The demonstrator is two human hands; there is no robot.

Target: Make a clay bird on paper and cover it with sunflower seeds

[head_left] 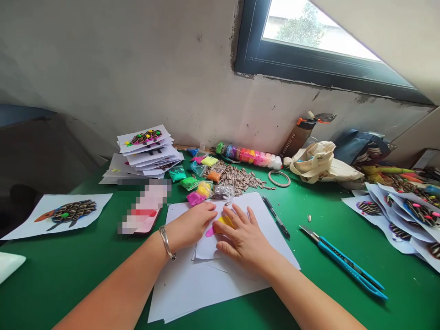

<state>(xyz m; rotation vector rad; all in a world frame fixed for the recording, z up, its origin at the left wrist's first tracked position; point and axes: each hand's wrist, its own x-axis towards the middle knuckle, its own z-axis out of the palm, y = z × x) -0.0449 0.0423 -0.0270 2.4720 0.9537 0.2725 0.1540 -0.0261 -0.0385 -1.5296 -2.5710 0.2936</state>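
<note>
My right hand (239,233) lies spread over a small white sheet (206,250), its fingers on a flat yellow patch (226,223) beside a pink patch (210,232). Close by on the left, my left hand (195,224) rests at the sheet's edge with its fingers together; what lies under the fingertips is hidden. A silver bracelet (167,243) circles the left wrist. Larger white sheets (178,293) lie beneath. Just beyond the hands are bags of colored clay (195,198) and a pile of striped sunflower seeds (237,178).
A black pen (277,217) and a blue-handled cutter (347,263) lie to the right. Stacks of seed-decorated papers stand at back left (147,151) and far right (400,224). A phone (146,213) and bird picture (74,215) are left; a bottle (298,135) and cloth bag (319,160) stand behind.
</note>
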